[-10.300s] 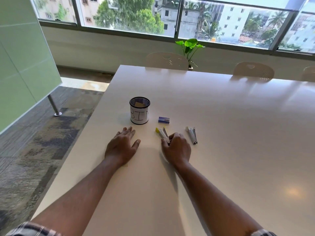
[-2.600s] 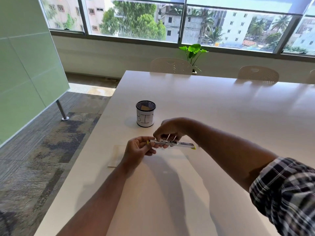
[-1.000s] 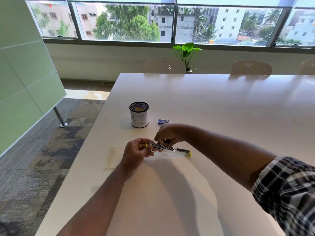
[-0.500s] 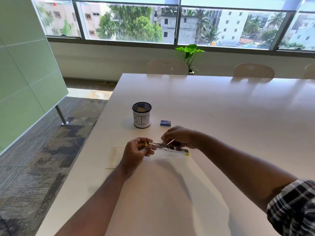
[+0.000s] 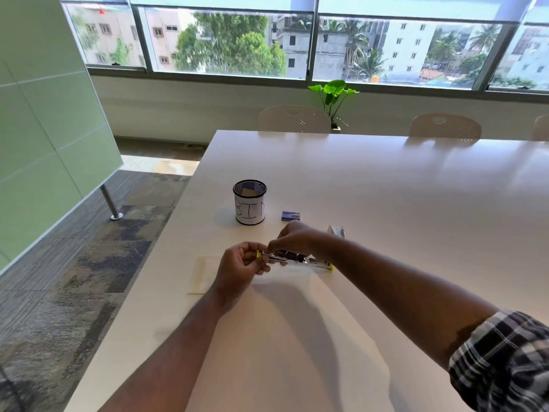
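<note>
A yellow stapler [image 5: 300,260] is folded fully open into a long metal strip just above the white table [image 5: 386,188]. My left hand [image 5: 240,264] grips its left yellow end. From above, my right hand [image 5: 292,236] reaches down with fingertips pinched at the stapler's metal channel near that end; whether a staple strip is between them I cannot tell. A small blue staple box [image 5: 291,215] lies behind my right hand. A second stapler [image 5: 337,231] lies partly hidden behind my right wrist.
A black mesh cup [image 5: 249,202] with a paper label reading BIN stands at the back left. A pale paper sheet [image 5: 203,275] lies under my left hand near the table's left edge. Chairs [image 5: 294,118] and a potted plant [image 5: 334,96] stand beyond the far edge.
Ten seconds ago both hands lay on the table by closed staplers. Now the stapler is held open; in the last second my right hand moved left along the channel.
</note>
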### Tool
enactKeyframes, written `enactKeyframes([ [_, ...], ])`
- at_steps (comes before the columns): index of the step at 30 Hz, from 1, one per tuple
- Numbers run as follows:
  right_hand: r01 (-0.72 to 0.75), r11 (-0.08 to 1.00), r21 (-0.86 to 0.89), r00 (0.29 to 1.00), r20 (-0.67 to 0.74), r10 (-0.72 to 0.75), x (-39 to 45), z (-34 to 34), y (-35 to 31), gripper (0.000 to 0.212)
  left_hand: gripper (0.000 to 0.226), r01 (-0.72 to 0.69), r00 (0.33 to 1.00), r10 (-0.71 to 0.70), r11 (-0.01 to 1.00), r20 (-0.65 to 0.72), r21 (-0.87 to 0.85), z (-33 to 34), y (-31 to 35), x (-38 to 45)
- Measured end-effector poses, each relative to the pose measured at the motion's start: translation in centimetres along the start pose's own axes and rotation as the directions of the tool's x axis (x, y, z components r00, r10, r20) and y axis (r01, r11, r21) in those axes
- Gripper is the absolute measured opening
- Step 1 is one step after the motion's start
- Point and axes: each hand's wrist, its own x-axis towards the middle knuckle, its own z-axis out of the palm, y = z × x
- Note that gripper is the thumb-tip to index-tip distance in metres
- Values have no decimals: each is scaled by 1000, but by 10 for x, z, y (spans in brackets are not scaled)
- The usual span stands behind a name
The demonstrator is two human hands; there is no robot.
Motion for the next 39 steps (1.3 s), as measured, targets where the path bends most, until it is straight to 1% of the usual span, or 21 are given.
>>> enactKeyframes([
  [2,-7,1000,-21,1000,22,7,-1,0,-3,47,16,-1,1000,1,1000,15,13,0,-1,0],
  [4,-16,999,-41,998,53,18,-2,0,-8,46,16,-4,1000,3,999,27,37,0,-2,0],
  [9,-50,994,-95,994,94,59,-1,-2,-19,26,13,4,1000,-4,999,9,37,-1,-3,1],
  [12,-53,993,-109,993,96,64,0,-1,-23,15,13,3,1000,-3,1000,-1,31,-1,-3,2],
  [14,-53,993,-105,993,96,63,2,-1,-25,12,13,11,1000,-10,1000,-3,29,0,-3,2],
  [18,-50,996,-70,988,144,59,3,-6,-25,24,13,21,1000,-21,999,-4,31,0,-3,4],
  [20,-38,998,-55,986,160,47,1,-10,-24,22,12,22,1000,-22,999,4,31,0,-3,5],
  [22,-28,999,-26,989,148,31,-1,-13,-20,16,12,23,1000,-24,999,7,24,0,-3,5],
  [25,-13,1000,28,991,134,9,0,-17,-12,22,11,29,1000,-29,1000,11,8,0,-1,4],
  [28,-1,998,65,991,136,-8,1,-19,-2,18,11,36,999,-36,999,11,-5,2,2,3],
  [34,-11,987,160,992,129,-10,-1,-28,16,18,12,51,998,-53,998,-32,-43,1,6,3],
  [37,-3,983,182,989,143,-24,-5,-31,28,19,12,53,998,-54,998,-21,-34,1,5,4],
  [39,19,974,226,987,150,-54,-9,-30,36,12,11,51,999,-51,998,-16,-25,1,3,4],
])
